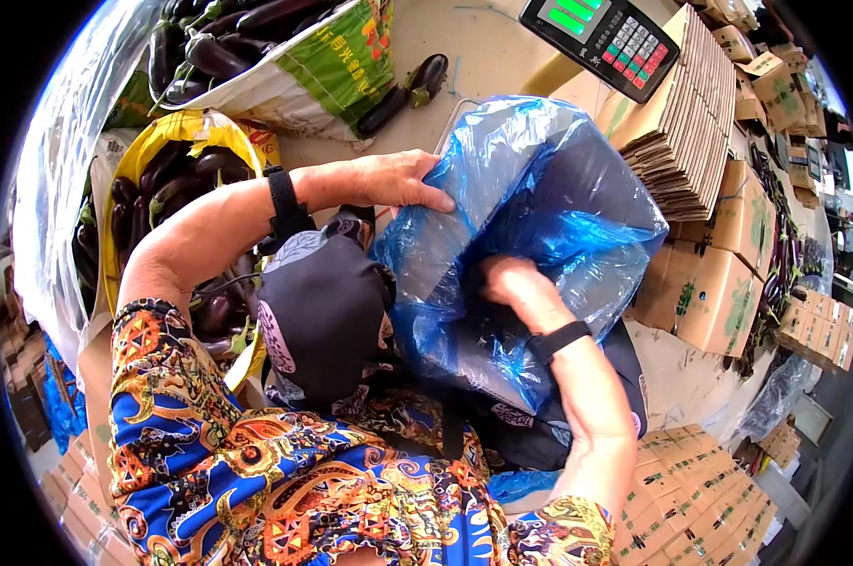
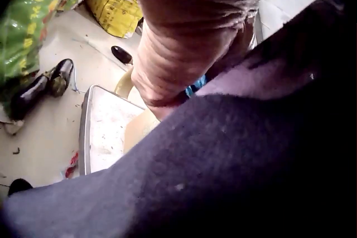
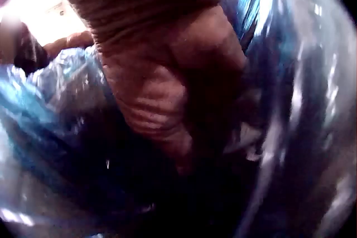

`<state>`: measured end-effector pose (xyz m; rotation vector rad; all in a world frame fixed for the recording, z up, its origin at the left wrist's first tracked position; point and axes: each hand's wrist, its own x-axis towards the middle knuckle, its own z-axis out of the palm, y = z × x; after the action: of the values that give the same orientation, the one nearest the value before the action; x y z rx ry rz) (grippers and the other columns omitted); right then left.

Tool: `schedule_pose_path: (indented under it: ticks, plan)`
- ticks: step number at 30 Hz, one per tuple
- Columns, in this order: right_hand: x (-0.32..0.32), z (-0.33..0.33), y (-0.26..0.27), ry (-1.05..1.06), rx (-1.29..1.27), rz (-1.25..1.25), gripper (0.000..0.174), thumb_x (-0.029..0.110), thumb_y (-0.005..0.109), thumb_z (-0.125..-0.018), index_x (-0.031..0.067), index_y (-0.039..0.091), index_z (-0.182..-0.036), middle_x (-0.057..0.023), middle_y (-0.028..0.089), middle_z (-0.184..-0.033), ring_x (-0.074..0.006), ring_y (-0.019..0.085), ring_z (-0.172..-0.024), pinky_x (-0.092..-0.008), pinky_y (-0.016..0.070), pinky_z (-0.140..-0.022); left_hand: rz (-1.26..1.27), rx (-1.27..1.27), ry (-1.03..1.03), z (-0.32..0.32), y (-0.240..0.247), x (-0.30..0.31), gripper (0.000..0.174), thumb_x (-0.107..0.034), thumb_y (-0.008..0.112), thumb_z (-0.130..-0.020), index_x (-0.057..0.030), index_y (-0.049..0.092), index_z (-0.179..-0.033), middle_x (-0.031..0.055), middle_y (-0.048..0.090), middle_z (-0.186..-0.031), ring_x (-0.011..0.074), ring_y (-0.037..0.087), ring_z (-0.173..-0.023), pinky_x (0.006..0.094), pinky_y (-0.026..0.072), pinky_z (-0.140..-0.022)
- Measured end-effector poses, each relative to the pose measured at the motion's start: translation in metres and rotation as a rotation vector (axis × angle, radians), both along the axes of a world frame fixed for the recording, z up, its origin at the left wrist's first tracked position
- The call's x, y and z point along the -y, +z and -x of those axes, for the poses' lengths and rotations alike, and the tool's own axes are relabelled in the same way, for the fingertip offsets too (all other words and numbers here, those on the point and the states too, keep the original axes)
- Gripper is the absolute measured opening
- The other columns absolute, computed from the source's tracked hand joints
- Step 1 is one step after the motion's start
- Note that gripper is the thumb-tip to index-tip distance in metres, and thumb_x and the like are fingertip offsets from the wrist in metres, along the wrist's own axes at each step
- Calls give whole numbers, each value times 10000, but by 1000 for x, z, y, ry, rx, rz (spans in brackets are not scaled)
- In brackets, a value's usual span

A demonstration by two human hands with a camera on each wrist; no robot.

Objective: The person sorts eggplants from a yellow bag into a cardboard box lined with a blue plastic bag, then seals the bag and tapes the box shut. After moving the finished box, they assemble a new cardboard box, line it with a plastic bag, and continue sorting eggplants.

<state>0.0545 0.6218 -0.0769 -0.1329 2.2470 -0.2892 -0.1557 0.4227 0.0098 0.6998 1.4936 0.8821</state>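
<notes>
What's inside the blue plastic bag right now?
The right hand reaches inside the blue plastic bag; the left hand holds its upper edge. Dark shapes show through the plastic, but folds and the hand cover them, so the contents cannot be told.

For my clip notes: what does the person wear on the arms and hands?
The left hand and right hand are bare, without gloves. Black straps circle the wrists: left strap, right strap. The sleeves carry a paisley print in blue, orange and yellow.
</notes>
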Motion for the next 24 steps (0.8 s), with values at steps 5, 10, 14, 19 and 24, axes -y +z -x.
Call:
schedule_pose_path:
  ticks: [5, 10, 14, 19, 24]
  plan:
    - [-61, 11, -15, -383, -256, 33, 413, 357, 663, -837, 61, 691, -1124, -199, 668, -1157, -356, 635, -1074, -414, 503, -928, -37, -71, -21, 0, 0, -1, 531, -318, 697, -893, 16, 555, -1280, 137, 673, -1158, 201, 642, -1032, 336, 516, -919]
    - [-13, 43, -42, -442, -454, -172, 366, 304, 648, -843, 47, 701, -1099, -205, 672, -1149, -362, 636, -1080, -433, 511, -923, -42, -133, -29, 2, 1, -1, 544, -349, 697, -884, 17, 566, -1264, 140, 688, -1110, 209, 650, -1014, 346, 512, -911]
    - [20, 35, -40, -611, -334, -141, 364, 222, 608, -884, 35, 623, -1195, -217, 634, -1218, -384, 622, -1109, -458, 517, -921, 220, -306, -151, 13, 24, -13, 523, -367, 711, -856, 24, 597, -1184, 168, 710, -943, 286, 695, -813, 401, 553, -753]
    - [34, 29, -20, -642, -185, -186, 271, 130, 615, -832, 28, 704, -1068, -204, 673, -1136, -352, 620, -1143, -452, 522, -923, -424, -1445, -56, 6, 91, -34, 240, -184, 692, -836, -70, 597, -1025, 111, 570, -874, 305, 630, -762, 397, 533, -625]
    - [38, 15, -17, -672, -94, 3, 267, 107, 582, -849, 24, 697, -1075, -232, 657, -1154, -371, 620, -1130, -450, 522, -921, -397, -920, -832, -51, 99, -114, 186, -132, 639, -830, -62, 663, -1001, 124, 661, -949, 331, 669, -932, 433, 554, -729]
